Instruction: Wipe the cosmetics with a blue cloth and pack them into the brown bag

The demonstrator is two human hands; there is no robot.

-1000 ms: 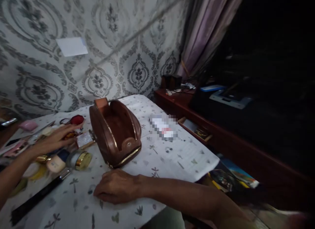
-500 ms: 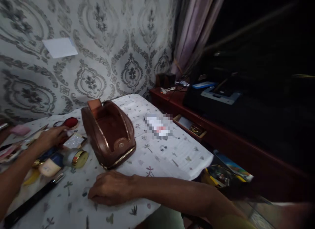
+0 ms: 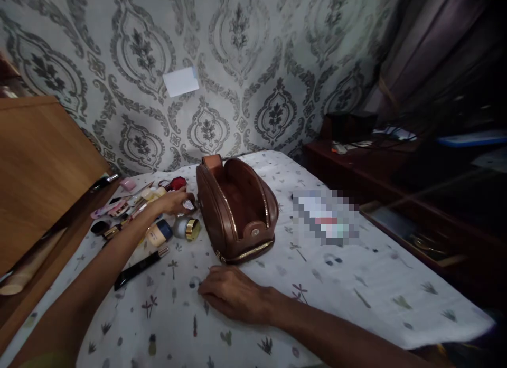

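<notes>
An open brown leather pouch (image 3: 236, 207) with gold zips stands upright on the white patterned tablecloth (image 3: 356, 283). My left hand (image 3: 174, 202) reaches among the cosmetics left of the pouch, its fingers curled over a small sparkly silver case (image 3: 188, 205). In front of the pouch my right hand (image 3: 233, 294) rests palm down on the cloth, fingers loosely curled, holding nothing. A gold-rimmed jar (image 3: 187, 228) and a foundation bottle (image 3: 158, 234) lie just below my left hand.
Several cosmetics lie scattered at the left, with a red item (image 3: 177, 184), a pink item (image 3: 127, 184) and a long black stick (image 3: 139, 267). A wooden board (image 3: 35, 167) leans at far left. A dark wooden cabinet (image 3: 396, 188) stands to the right.
The view has swung left, bringing the wooden board into sight. My left hand has closed over the sparkly case beside the pouch. My right hand has stayed resting on the cloth.
</notes>
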